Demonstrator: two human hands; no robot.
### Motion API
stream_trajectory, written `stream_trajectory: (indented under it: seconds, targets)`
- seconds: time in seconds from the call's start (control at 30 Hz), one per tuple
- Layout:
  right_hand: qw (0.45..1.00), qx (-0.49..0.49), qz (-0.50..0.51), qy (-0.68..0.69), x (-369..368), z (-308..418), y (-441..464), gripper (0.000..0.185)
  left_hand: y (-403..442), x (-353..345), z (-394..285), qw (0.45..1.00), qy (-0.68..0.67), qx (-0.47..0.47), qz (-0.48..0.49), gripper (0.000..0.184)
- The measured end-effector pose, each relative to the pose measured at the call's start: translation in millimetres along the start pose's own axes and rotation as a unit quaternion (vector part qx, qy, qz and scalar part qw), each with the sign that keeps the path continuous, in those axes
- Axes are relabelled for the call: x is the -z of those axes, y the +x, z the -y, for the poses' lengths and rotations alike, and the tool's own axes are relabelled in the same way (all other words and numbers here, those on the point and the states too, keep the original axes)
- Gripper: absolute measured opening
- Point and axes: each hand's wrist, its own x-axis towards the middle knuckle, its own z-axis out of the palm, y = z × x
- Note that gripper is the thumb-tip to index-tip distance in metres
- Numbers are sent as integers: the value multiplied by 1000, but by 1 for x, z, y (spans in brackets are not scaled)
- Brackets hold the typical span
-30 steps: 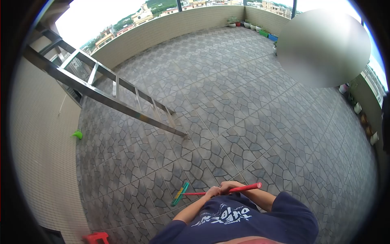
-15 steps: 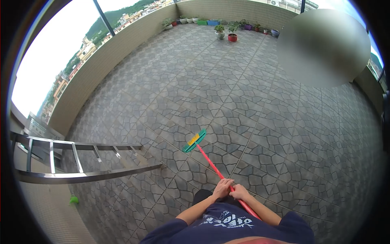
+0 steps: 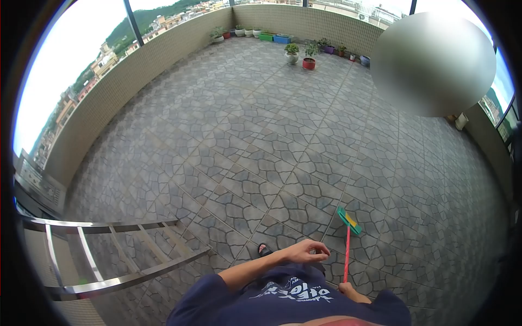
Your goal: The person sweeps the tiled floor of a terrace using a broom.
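Note:
A broom with a green head (image 3: 349,220), yellow bristles in its middle and a red handle (image 3: 347,252) stands slanted in front of me, to the right. My right hand (image 3: 352,292) grips the handle low in the view, close to my body; the rest of the handle behind it is hidden. In front of my shirt, left of the handle, my left hand (image 3: 307,251) is off the broom. Its fingers curve loosely, with a gap between them and the thumb, and nothing is in them.
A metal ladder (image 3: 125,280) leans in at the left. Stone-patterned tiles (image 3: 244,146) cover the terrace up to a low tiled wall (image 3: 163,49). Potted plants, among them a red pot (image 3: 309,64), stand along the far side. A blurred patch covers the upper right.
My left hand has let go of the handle and moved apart from it. The broom head has swung right and closer to me, with my right hand moving back and right.

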Motion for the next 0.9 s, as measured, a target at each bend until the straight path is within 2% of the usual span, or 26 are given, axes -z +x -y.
stream_trajectory:
  seconds: [0.07, 0.1, 0.13, 0.17, 0.2, 0.27, 0.37, 0.47, 0.5, 0.53, 0.57, 0.63, 0.77, 0.9]
  targets:
    - [999, -37, 14, 22, -15, 44, -5, 24, -37, 49, -110, 993, -21, -111, 38, 44]
    - [997, -44, 17, 55, -24, 71, -5, 25, -59, 75, -155, 974, -42, -216, 60, 47]
    - [995, -52, 17, 84, -30, 102, -5, 25, -74, 96, -167, 950, -40, -302, 72, 53]
    - [992, -57, 13, 112, -36, 134, -4, 26, -92, 112, -197, 919, -58, -387, 45, 44]
    - [989, -63, 7, 137, -41, 165, -3, 27, -113, 127, -223, 892, -96, -442, 16, 44]
    - [979, -76, 1, 187, -58, 226, 5, 28, -140, 170, -238, 857, -110, -501, -49, 43]
    - [966, -89, -4, 242, -79, 300, 53, 30, -158, 244, -215, 840, -104, -517, -130, 41]
    - [971, 43, 147, 181, -78, 374, 88, 27, -162, 325, -182, 828, -90, -520, -189, 39]
    - [952, -28, 108, 284, -92, 418, 93, 24, -164, 355, -177, 824, -81, -521, -206, 38]
    - [912, -90, 52, 398, -105, 464, 96, 20, -165, 386, -171, 821, -73, -519, -225, 38]
    - [857, -136, -15, 497, -116, 526, 58, 16, -165, 416, -169, 819, -69, -516, -242, 38]
    - [794, -145, -59, 587, -131, 631, 39, 12, -165, 477, -172, 818, -54, -506, -268, 37]
    - [721, -147, 25, 676, -157, 827, 25, 12, -172, 583, -173, 818, -35, -474, -325, 36]
    - [686, -120, -11, 717, -213, 1002, -18, 15, -197, 680, -146, 814, -34, -425, -395, 36]
